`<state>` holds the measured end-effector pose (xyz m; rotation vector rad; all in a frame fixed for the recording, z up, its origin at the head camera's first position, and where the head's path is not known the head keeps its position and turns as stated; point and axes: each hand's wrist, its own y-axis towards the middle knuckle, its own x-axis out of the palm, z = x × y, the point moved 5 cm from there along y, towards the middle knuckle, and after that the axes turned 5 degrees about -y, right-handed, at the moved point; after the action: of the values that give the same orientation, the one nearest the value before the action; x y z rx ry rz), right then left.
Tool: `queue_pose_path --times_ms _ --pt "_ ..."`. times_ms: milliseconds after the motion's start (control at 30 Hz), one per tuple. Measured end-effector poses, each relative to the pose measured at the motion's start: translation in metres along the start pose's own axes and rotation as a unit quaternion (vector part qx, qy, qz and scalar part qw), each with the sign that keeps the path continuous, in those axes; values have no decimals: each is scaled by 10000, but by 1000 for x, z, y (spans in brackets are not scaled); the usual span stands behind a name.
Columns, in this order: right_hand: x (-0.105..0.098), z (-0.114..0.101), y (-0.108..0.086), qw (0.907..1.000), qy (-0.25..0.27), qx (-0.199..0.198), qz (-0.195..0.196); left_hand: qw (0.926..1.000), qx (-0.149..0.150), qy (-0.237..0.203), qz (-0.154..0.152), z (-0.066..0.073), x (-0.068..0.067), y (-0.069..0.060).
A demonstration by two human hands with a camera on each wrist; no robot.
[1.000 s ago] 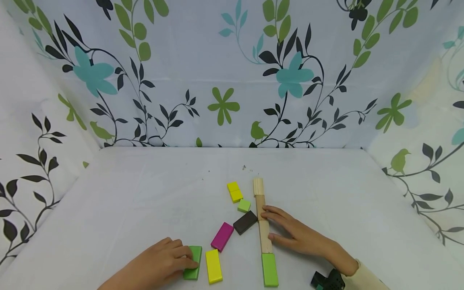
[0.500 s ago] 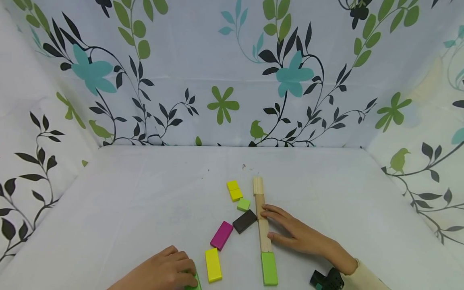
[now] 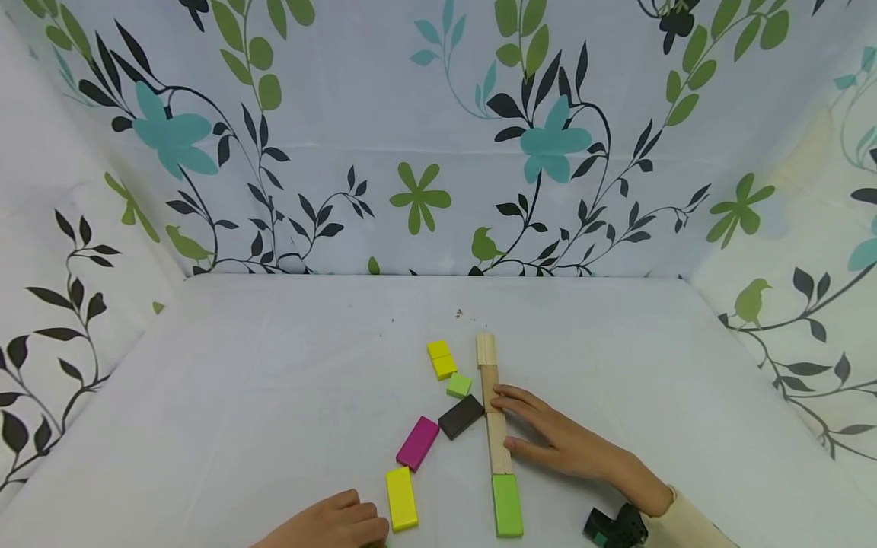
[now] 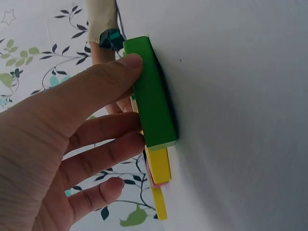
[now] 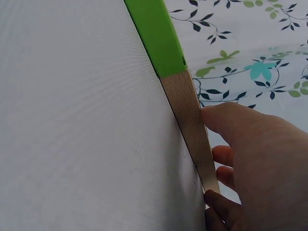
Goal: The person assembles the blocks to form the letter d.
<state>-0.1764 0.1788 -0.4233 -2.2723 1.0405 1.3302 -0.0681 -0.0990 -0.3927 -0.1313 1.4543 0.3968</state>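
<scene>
My left hand (image 3: pixel 336 524) is at the near edge of the head view. In the left wrist view its thumb and fingers pinch a green block (image 4: pixel 151 96), which the hand almost wholly hides from the head camera. Just right of that hand lies a yellow block (image 3: pixel 401 499), and a magenta block (image 3: pixel 417 443) touches its far end. My right hand (image 3: pixel 555 438) rests with extended fingers against a straight row of plain wooden blocks (image 3: pixel 499 445). Thumb and fingertips touch the row's right side. Another green block (image 3: pixel 507 506) forms the row's near end.
A dark brown block (image 3: pixel 461 416) lies slantwise between the magenta block and the wooden row. Beyond it are a small light green block (image 3: pixel 458 384) and two small yellow blocks (image 3: pixel 441 360). A black wrist device (image 3: pixel 617 527) sits by the right sleeve. Patterned cloth surrounds the white surface.
My left hand has drawn the green block toward the near edge and slightly right, nearly out of the head view. My right hand and the other blocks have stayed put.
</scene>
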Motion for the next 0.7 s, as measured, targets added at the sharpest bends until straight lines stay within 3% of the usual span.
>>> queue_pose_path --times_ms 233,400,600,700 --pt "-1 -1 0 10000 -18 -39 36 9949 609 773 220 17 2 15" --pt "0 0 -1 9999 -88 -105 88 9925 848 828 299 25 5 25" --pt "-1 1 0 10000 -59 -28 32 9920 912 822 289 30 7 42" --pt "0 1 0 10000 8 17 -2 9922 876 878 97 30 9 50"
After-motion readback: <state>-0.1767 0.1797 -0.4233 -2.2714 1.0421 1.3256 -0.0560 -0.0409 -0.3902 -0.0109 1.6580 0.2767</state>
